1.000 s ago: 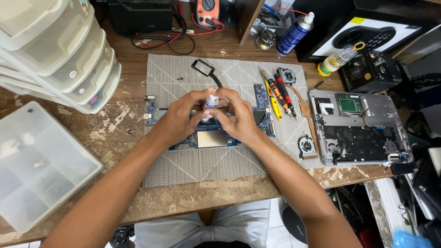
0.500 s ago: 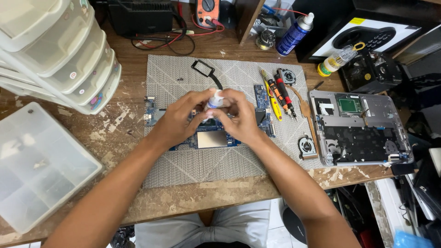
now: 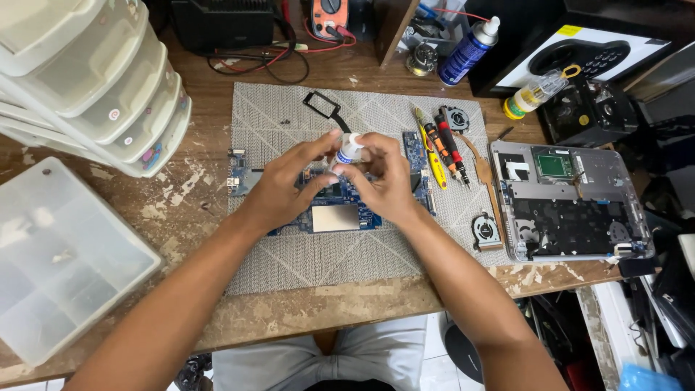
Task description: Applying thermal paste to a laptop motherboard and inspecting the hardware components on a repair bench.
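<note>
Right now you have a small bottle (image 3: 349,151) pinched between both hands, above the board (image 3: 334,215) on the mat (image 3: 289,123).

Largest first: the grey mat covers the middle of the wooden bench (image 3: 203,94), and the blue board lies flat on it, directly under your hands. Your left hand (image 3: 284,188) comes in from the left and your right hand (image 3: 384,185) from the right; they meet at the bottle, so neither is nearer than the other. Both are closed on it, fingertips on its white body and cap end. Its long axis tilts, cap end up and away from you, base down toward the board. How far it hangs above the board cannot be told from this view.
</note>
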